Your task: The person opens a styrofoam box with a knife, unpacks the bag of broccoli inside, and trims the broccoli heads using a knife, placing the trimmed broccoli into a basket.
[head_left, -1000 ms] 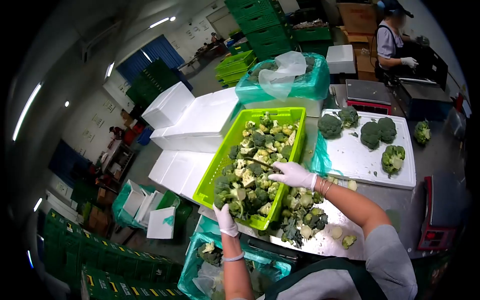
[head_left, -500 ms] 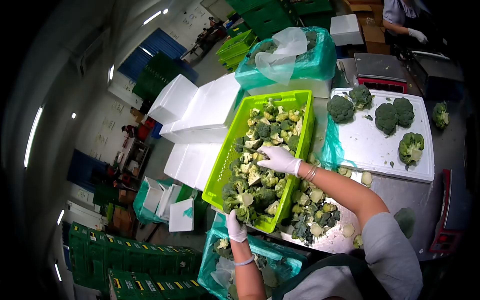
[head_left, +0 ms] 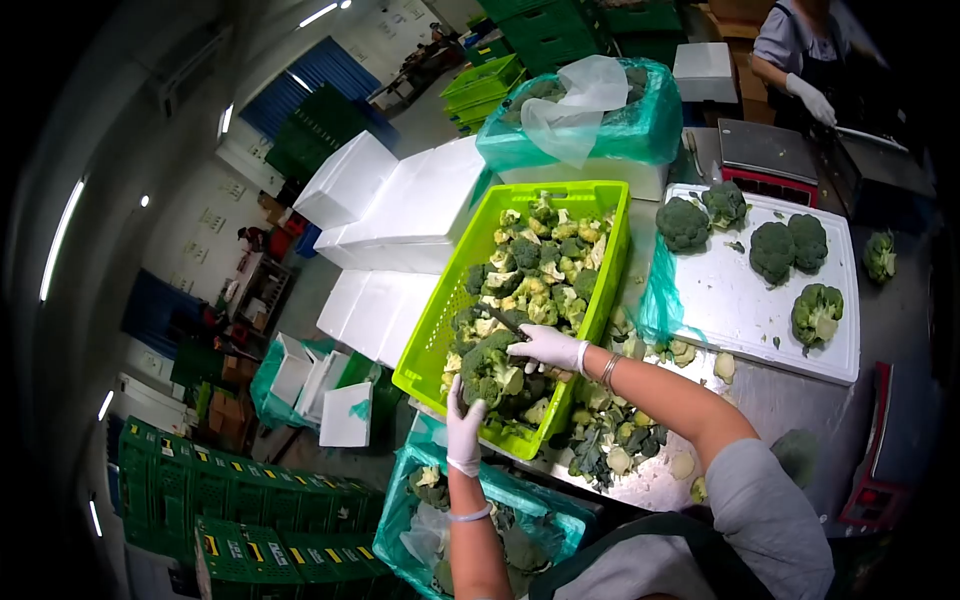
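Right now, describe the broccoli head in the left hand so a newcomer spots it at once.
Find the lime-green perforated crate mid-view. At its end nearest the wearer, the gloved left hand holds the broccoli head, just below the knife in the right hand. It looks clearly bigger than the cut florets beyond it, its pale stem showing.

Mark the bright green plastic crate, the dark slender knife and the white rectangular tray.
Bright green plastic crate (head_left: 438, 322): head view, slotted side wall.
Dark slender knife (head_left: 501, 319): head view, exposed blade.
White rectangular tray (head_left: 738, 308): head view, bare surface.
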The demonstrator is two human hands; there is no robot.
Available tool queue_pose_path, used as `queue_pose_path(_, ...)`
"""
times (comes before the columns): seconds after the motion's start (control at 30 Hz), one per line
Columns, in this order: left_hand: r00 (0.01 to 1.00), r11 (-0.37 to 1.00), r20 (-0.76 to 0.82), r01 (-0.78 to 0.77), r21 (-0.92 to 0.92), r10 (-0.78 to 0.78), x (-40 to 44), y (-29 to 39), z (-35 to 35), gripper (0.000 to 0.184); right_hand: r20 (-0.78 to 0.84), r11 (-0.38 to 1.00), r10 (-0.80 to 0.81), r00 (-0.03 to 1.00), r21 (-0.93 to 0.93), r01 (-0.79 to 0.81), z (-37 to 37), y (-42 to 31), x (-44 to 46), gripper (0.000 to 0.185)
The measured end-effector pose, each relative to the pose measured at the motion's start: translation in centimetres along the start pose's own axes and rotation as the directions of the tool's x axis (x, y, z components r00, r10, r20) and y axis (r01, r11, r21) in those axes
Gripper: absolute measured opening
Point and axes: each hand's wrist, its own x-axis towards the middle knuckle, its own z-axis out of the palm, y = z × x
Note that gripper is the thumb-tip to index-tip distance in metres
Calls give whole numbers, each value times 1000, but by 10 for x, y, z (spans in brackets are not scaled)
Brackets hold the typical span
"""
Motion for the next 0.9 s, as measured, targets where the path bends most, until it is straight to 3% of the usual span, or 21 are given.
queue_pose_path(0.03, 999, 975, 34, -31, 221, 24, -6, 7, 6, 80, 24, 997, -31, 999, 76, 29, -1, -1, 1, 37)
queue_pose_path(0.13, 999, 983, -27, 23, 185, -19, -7, 3, 18, 87, -27, 1000, 31, 999, 3, -31, 4, -2, -2, 33)
queue_pose_path(0.17, 990, 996, -108, 88, 15, -86, -4, 0, 21, 78, -16, 1000, 15, 1000, 7, -15, 5, -5, -6, 31)
queue_pose_path(0.27, 967, 970, -130, 199, -140, -218, 7, -21, 5, 68, 9, 997, 33, 999, -73, -33, 0, -9, -16, 33)
queue_pose_path(0.3, 970, 972, -153, 161, -173, -188, 8, -24, 4, 60, 10, 987, 34, 999, -160, -32, -5, -22, -30, 36)
queue_pose_path(0.33, 970, 972, -157, 159, -171, -186, 8, -25, 4, 60, -55, 915, -226, 972, -353, 193, -11, 0, -22, 37)
queue_pose_path(0.37, 965, 982, -210, 134, -135, -160, 8, -25, 4, 59, -17, 703, -520, 854, -576, 417, -20, 8, -24, 33)
queue_pose_path(0.4, 956, 989, -259, 114, -97, -135, 7, -26, 4, 58, 91, 389, -746, 660, -744, 544, -25, 17, -25, 29)
queue_pose_path(0.43, 953, 998, -294, 71, -1, -68, 7, -30, 3, 57, 89, 392, -745, 661, -744, 542, -21, 8, -40, 29)
queue_pose_path(0.5, 951, 996, -308, 52, 69, -28, 4, -29, 12, 57, 265, 286, -464, 845, -858, 426, -11, -28, -96, 20)
queue_pose_path(0.53, 946, 989, -323, 16, 150, 33, 4, -25, 18, 57, 242, 264, -395, 886, -894, 362, -5, -32, -103, 15)
queue_pose_path(0.6, 949, 989, -315, 25, 143, 21, 6, -26, 18, 61, 282, 135, -368, 886, -927, 351, 1, -26, -105, 20)
queue_pose_path(0.67, 937, 923, -310, -33, 383, 162, 13, -35, 12, 65, 252, 84, -384, 888, -948, 306, 12, -28, -107, 19)
queue_pose_path(0.7, 932, 937, -321, -51, 346, 169, 15, -40, 11, 69, 236, 37, -395, 888, -961, 273, 16, -29, -108, 20)
queue_pose_path(0.73, 932, 942, -318, -61, 330, 172, 14, -34, 16, 69, 234, 20, -393, 889, -965, 263, 18, -30, -109, 20)
queue_pose_path(0.8, 911, 829, -277, -112, 548, 306, 6, -18, 27, 69, 195, -1, -325, 925, -979, 206, 21, -30, -112, 18)
queue_pose_path(0.9, 912, 807, -238, -145, 572, 333, -4, -12, 39, 68, 120, 9, -276, 954, -992, 128, 21, -30, -133, 19)
